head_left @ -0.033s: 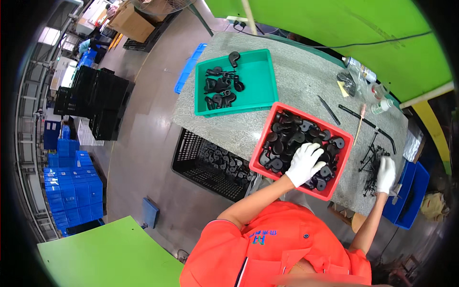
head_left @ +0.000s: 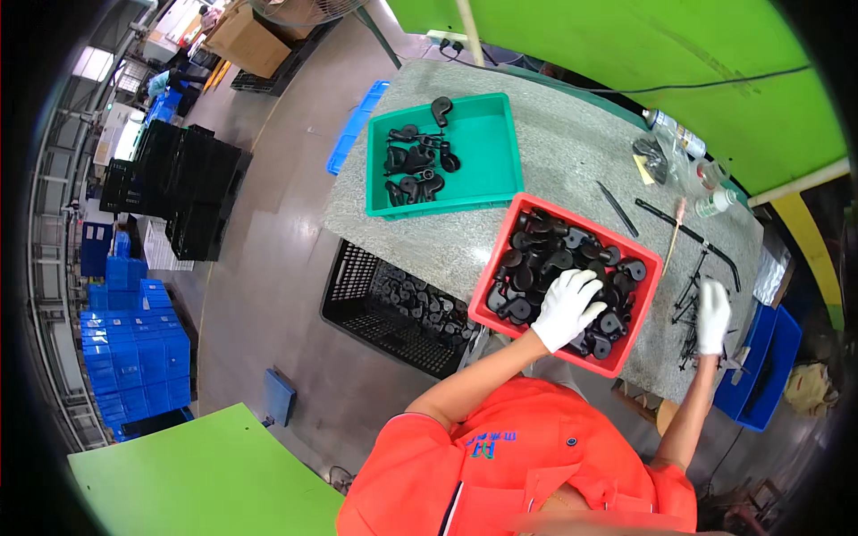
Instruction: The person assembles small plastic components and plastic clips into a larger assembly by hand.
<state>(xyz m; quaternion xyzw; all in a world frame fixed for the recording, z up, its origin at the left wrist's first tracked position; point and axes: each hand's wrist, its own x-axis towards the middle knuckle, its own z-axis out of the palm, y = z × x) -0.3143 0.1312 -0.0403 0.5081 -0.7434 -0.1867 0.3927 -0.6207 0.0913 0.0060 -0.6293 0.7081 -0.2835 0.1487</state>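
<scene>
— What's on the counter (head_left: 554, 152) around the hands?

— The left hand (head_left: 567, 309), in a white glove, is down in the red tray (head_left: 490, 268) at the near edge, resting on the heap of black plastic parts (head_left: 545, 250). Its fingers (head_left: 585, 284) are spread and lying over the pieces; I cannot tell whether they have hold of one. The right hand (head_left: 712, 314), gloved too, lies flat on a scatter of thin black rods (head_left: 693, 290) to the right of the tray, fingers loosely out, and whether it grips one I cannot tell.

— Anything else nearby?

— A green tray (head_left: 487, 134) sits farther back on the left with a few of the same black parts at one end. Behind the red tray lie a long bent black bar (head_left: 688, 234) and a wooden-handled tool (head_left: 672, 237). Clear bottles (head_left: 688, 147) stand at the far right corner. A black crate (head_left: 357, 308) full of parts sits on the floor under the near edge.

— What's hard to see?

— The crate is partly hidden by the counter. The parts beneath the left palm are covered. The blue bins (head_left: 760, 366) on the right are cut by the dark rim.
</scene>
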